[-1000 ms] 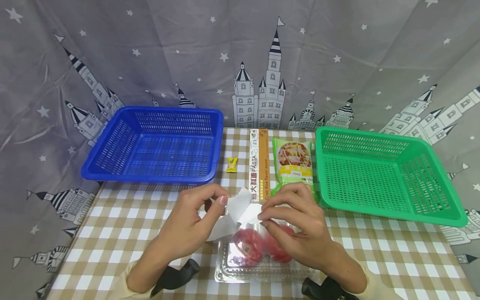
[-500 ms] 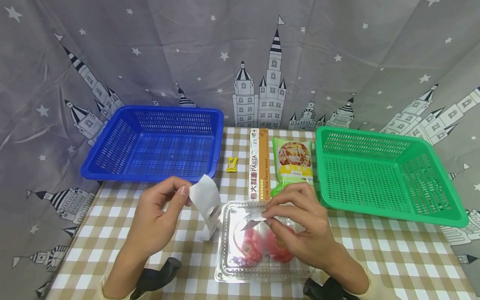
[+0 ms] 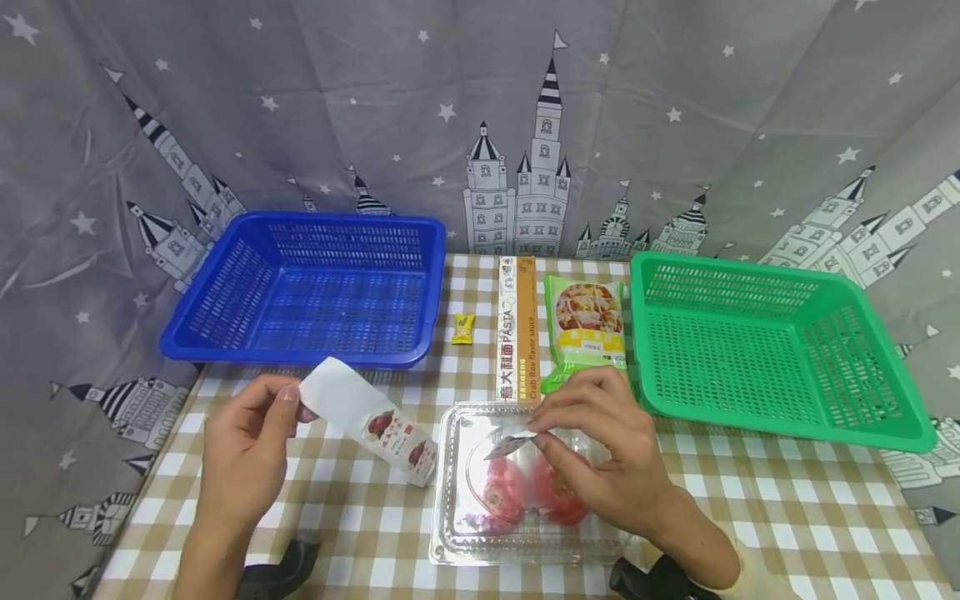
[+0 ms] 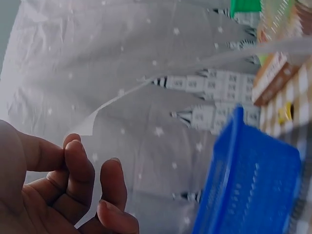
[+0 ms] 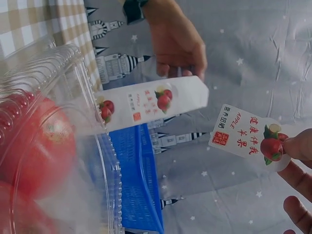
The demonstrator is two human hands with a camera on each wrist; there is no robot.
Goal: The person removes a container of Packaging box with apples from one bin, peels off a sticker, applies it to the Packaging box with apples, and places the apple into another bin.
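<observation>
A clear plastic clamshell box (image 3: 457,533) with two red fruits (image 3: 498,493) lies on the checked table near the front edge. My right hand (image 3: 534,435) hovers over the lid and pinches a small torn label piece (image 3: 510,443); in the right wrist view this piece (image 5: 246,136) reads "APPLE". My left hand (image 3: 294,404), left of the box, pinches the white end of a long label strip (image 3: 367,419) printed with red fruit. The strip's far end hangs by the box's left edge. In the right wrist view, the strip (image 5: 151,105) sits above the box (image 5: 92,161).
An empty blue basket (image 3: 315,287) stands at the back left and an empty green basket (image 3: 765,350) at the right. Between them lie a yellow candy (image 3: 463,329), a long pasta box (image 3: 519,329) and a green food packet (image 3: 587,325). A star-and-castle curtain hangs behind.
My left hand has moved left and slightly down, drawing the long label strip away from the box. My right hand has stayed over the lid, keeping the small torn piece.
</observation>
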